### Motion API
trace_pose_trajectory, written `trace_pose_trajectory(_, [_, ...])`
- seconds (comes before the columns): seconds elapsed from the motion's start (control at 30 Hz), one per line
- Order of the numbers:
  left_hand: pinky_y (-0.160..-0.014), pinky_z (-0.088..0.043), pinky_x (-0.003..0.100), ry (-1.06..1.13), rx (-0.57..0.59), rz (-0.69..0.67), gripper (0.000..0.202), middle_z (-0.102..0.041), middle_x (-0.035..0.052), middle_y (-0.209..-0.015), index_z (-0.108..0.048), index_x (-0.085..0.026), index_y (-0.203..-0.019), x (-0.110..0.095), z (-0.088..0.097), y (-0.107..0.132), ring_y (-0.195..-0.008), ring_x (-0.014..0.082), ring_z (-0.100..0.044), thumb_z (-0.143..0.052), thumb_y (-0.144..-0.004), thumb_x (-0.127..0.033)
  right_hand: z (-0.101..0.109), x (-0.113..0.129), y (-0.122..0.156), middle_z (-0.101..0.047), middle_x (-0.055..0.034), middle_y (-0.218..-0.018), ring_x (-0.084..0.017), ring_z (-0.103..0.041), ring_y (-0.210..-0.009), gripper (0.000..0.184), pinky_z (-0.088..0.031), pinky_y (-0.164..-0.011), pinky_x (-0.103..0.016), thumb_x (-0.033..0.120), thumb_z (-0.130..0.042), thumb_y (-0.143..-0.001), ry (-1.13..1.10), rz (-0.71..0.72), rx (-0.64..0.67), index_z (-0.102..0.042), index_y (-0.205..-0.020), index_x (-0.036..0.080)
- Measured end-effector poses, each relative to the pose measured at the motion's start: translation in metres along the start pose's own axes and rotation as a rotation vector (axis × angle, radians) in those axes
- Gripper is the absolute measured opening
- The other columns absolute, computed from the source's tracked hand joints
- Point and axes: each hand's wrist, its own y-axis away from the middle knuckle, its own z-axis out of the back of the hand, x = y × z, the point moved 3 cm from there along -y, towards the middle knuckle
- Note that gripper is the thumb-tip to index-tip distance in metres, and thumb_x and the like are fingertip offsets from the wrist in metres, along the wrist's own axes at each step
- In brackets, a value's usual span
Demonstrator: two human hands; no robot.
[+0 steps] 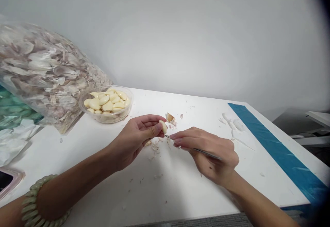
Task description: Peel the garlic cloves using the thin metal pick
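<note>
Between the thumb and fingers of my left hand is a pale peeled garlic clove, held above the middle of the table. My right hand grips a thin metal tool like a small knife or pick; its exact kind is unclear. The tool's tip is at the lower end of the clove, and whether it touches is hard to tell. Just behind the clove, a piece of brownish garlic skin lies on the table, with small peel scraps under the hands.
A clear round bowl of peeled cloves stands at the back left, beside a large plastic bag of garlic skins. A green bag, crumpled white tissue and a pink-edged device are left. Blue tape runs along the right.
</note>
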Motion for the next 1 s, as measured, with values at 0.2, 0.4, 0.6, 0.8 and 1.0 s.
trace_pose_trajectory(0.2, [-0.069,-0.042,0.019,0.042,0.051,0.006,0.017,-0.063,-0.0013,-0.072,-0.066,-0.017,-0.087,-0.0001,-0.0018,-0.0001,-0.069,0.0073,-0.054,-0.07,-0.074,-0.026,-0.0012,-0.0002,-0.0006,-0.071,-0.0104,-0.092,-0.019,-0.067,-0.089,0.034,-0.059,-0.068,-0.034,-0.006,-0.05,-0.08,-0.031,0.021,0.016,-0.063,-0.104,0.014])
trace_pose_trajectory(0.4, [-0.07,-0.042,0.017,0.038,0.091,0.007,0.016,-0.064,-0.0017,-0.077,-0.068,-0.018,-0.09,0.0002,-0.0028,0.0001,-0.07,0.0052,-0.054,-0.069,-0.076,-0.024,0.0019,0.0012,-0.0028,-0.069,-0.0114,-0.09,-0.019,-0.067,-0.081,0.036,-0.057,-0.063,-0.034,-0.008,-0.052,-0.077,0.014,0.013,-0.105,-0.064,-0.104,0.012])
trace_pose_trajectory(0.6, [-0.07,-0.042,0.017,0.023,0.084,0.016,0.017,-0.064,-0.0016,-0.075,-0.068,-0.019,-0.091,0.0024,-0.0016,0.0002,-0.071,0.0059,-0.055,-0.07,-0.075,-0.023,0.0025,0.0008,-0.0025,-0.069,-0.0101,-0.092,-0.019,-0.066,-0.081,0.035,-0.057,-0.063,-0.034,-0.005,-0.053,-0.079,0.016,-0.015,-0.094,-0.063,-0.106,0.015])
trace_pose_trajectory(0.8, [-0.071,-0.042,0.017,-0.011,0.061,0.008,0.017,-0.064,-0.002,-0.074,-0.068,-0.019,-0.09,0.0018,-0.0011,-0.0009,-0.071,0.0059,-0.055,-0.07,-0.074,-0.024,0.0014,0.0008,-0.003,-0.069,-0.0106,-0.092,-0.018,-0.066,-0.082,0.034,-0.057,-0.065,-0.034,-0.005,-0.054,-0.079,0.034,-0.031,-0.081,-0.063,-0.106,0.014])
trace_pose_trajectory(1.0, [-0.07,-0.042,0.017,-0.044,0.032,0.003,0.016,-0.063,-0.0024,-0.074,-0.068,-0.019,-0.088,0.0008,-0.0014,0.0004,-0.071,0.0054,-0.054,-0.071,-0.073,-0.024,0.0002,-0.001,-0.0024,-0.069,-0.01,-0.093,-0.018,-0.066,-0.082,0.032,-0.057,-0.066,-0.033,-0.003,-0.055,-0.08,0.019,-0.043,-0.065,-0.063,-0.105,0.014])
